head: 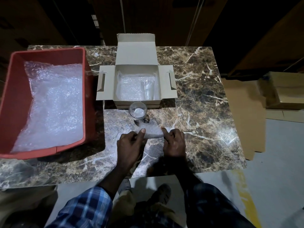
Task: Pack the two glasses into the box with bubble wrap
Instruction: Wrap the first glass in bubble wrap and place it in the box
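Both the left hand (130, 142) and the right hand (174, 142) are pinching a sheet of bubble wrap (153, 132) on the table (205, 99), likely readying it for the glass (137, 111) standing before the box (136, 83), where another glass (148, 89) is already lying.

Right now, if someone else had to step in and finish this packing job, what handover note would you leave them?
Left hand and right hand: both grip a rolled piece of bubble wrap on the marble table, near its front edge.
Box: open, lined with bubble wrap; one glass already lies inside on the right.
Second glass: upright on the table just in front of the box, a wad of wrap inside it, outside not wrapped.
Red bin on the left holds spare bubble wrap.
Left: wrap the second glass, lay it in the box, close the flaps.
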`<move>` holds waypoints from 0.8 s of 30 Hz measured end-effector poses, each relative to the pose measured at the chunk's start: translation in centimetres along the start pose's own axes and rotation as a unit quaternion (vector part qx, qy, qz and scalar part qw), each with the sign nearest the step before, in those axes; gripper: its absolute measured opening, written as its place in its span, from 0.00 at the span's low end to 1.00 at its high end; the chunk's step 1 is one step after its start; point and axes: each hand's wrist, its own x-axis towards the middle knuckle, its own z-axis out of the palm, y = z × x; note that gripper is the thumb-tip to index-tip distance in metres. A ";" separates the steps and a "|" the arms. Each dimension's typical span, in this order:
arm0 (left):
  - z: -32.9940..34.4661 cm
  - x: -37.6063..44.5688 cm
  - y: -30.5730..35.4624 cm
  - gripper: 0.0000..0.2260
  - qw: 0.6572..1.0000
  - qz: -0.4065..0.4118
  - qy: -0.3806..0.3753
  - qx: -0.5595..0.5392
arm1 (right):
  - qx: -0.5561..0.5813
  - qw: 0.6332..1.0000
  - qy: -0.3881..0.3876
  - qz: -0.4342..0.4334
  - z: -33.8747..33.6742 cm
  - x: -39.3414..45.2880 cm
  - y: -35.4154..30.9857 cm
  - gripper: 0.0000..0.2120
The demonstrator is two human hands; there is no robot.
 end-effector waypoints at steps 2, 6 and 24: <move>0.3 0.1 0.1 0.25 0.999 -0.031 0.008 -0.017 | 0.007 1.000 0.000 0.006 -0.1 0.1 -0.1 0.21; 0.5 0.0 -0.2 0.19 1.000 -0.020 0.004 -0.013 | 0.047 0.999 0.012 0.024 -0.2 0.1 -0.3 0.16; 1.5 0.7 -2.0 0.08 0.959 0.162 0.071 0.222 | -0.020 0.991 -0.041 0.125 -0.5 0.2 -1.5 0.19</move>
